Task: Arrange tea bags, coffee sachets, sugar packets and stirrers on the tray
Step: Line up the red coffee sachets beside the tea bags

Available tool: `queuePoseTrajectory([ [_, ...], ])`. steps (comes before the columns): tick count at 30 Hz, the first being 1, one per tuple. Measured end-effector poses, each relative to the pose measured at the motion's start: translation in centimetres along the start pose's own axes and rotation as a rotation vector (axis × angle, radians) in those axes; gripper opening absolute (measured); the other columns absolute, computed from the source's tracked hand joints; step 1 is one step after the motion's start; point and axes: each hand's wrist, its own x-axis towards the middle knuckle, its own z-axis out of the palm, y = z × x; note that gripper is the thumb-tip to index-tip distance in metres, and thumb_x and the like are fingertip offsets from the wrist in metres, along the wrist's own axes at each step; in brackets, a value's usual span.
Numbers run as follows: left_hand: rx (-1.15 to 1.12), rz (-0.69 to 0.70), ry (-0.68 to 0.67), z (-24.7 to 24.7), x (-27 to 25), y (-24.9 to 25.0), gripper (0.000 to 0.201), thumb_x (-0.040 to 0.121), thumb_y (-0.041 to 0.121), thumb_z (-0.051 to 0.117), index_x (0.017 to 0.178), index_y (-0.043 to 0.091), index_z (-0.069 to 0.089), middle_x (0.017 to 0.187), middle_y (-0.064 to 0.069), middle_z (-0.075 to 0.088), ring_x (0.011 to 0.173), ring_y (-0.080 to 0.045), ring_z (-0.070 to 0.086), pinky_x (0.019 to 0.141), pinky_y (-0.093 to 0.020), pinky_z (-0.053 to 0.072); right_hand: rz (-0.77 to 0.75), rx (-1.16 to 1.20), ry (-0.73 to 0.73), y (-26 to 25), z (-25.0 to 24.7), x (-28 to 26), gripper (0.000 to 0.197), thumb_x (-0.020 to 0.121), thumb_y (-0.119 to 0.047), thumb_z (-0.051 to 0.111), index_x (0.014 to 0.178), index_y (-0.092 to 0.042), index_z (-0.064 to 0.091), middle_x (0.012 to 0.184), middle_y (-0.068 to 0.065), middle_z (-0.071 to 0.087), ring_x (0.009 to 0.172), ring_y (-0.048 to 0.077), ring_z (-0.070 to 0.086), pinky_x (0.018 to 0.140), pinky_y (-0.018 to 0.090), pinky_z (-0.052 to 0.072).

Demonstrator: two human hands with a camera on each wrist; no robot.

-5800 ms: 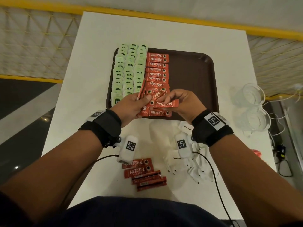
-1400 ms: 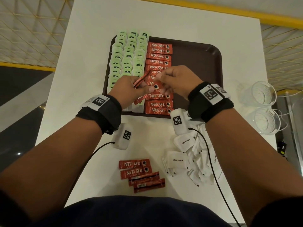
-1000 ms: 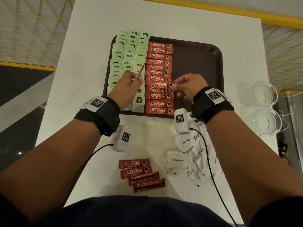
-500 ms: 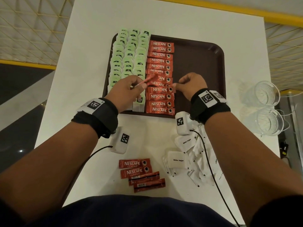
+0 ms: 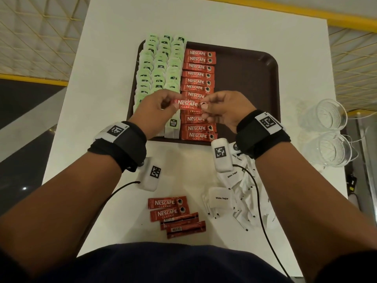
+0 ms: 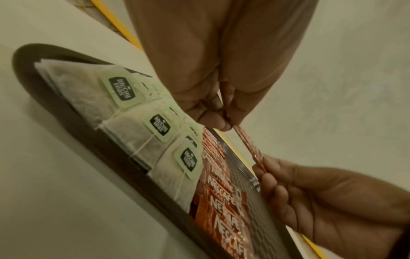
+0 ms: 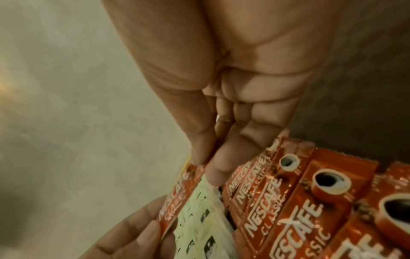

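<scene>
A dark brown tray (image 5: pixel 248 78) holds three columns of green tea bags (image 5: pixel 161 66) on its left and one column of red coffee sachets (image 5: pixel 199 74) beside them. Above that column, a single coffee sachet (image 5: pixel 186 104) is held level between both hands. My left hand (image 5: pixel 157 111) pinches its left end, my right hand (image 5: pixel 222 109) pinches its right end. The left wrist view shows the sachet (image 6: pixel 248 145) edge-on, stretched from my left hand (image 6: pixel 224 121) to my right hand (image 6: pixel 266 168). Thumb and forefinger of my right hand (image 7: pixel 206 163) pinch the sachet (image 7: pixel 175 196) in the right wrist view.
Several loose coffee sachets (image 5: pixel 175 215) lie on the white table near my body. A pile of white sugar packets (image 5: pixel 238 197) lies to their right. Two clear glass cups (image 5: pixel 330 131) stand at the table's right edge. The tray's right half is bare.
My left hand held a sachet upright alone while the right hand adjusted the column. Now the right hand has taken the other end, and the sachet lies level between both hands.
</scene>
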Motion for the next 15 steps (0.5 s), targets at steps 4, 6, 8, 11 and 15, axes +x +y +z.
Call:
queuePoseTrajectory([
  [4,-0.146,-0.054,0.019,-0.3,-0.2,-0.4,0.02,0.096,0.015,0.06,0.115,0.018,0.067,0.1,0.001,0.067,0.089,-0.008,0.063,0.078,-0.024,0.054,-0.04,-0.005,0.051,0.2,-0.3,0.3,0.017,0.086,-0.001,0.069,0.102,0.0,0.065,0.081,0.011,0.069,0.071,0.017,0.068,0.068,0.027,0.058],
  [6,-0.149,-0.065,0.052,-0.3,-0.2,-0.3,0.021,0.097,0.018,0.059,0.117,0.021,0.064,0.107,0.006,0.065,0.09,-0.006,0.063,0.079,-0.025,0.055,-0.06,-0.084,0.125,0.1,-0.4,0.8,0.016,0.086,-0.008,0.071,0.101,-0.004,0.067,0.086,0.009,0.072,0.073,0.016,0.068,0.069,0.029,0.058],
  [8,-0.132,-0.076,0.088,-0.5,-0.3,-0.4,0.021,0.097,0.022,0.059,0.117,0.025,0.061,0.116,0.007,0.061,0.088,-0.005,0.061,0.078,-0.024,0.054,-0.056,-0.163,0.207,0.2,-0.7,1.2,0.009,0.087,-0.014,0.071,0.095,-0.013,0.069,0.09,0.005,0.073,0.072,0.011,0.066,0.063,0.023,0.055],
  [11,-0.112,-0.083,0.126,-1.0,-0.7,-1.0,0.014,0.096,0.025,0.06,0.109,0.028,0.06,0.121,0.002,0.062,0.087,-0.008,0.059,0.078,-0.026,0.053,-0.016,-0.268,0.289,0.8,-1.0,2.0,0.01,0.088,-0.018,0.07,0.097,-0.014,0.069,0.086,-0.004,0.07,0.067,0.002,0.061,0.051,0.012,0.046],
  [15,-0.066,-0.091,0.148,-1.4,-1.6,-1.8,0.016,0.095,0.026,0.061,0.111,0.024,0.062,0.115,0.002,0.063,0.082,-0.008,0.056,0.077,-0.022,0.047,0.002,-0.338,0.368,1.6,-0.8,3.0,0.011,0.086,-0.022,0.073,0.094,-0.015,0.069,0.086,-0.005,0.069,0.072,0.004,0.064,0.06,0.018,0.05],
])
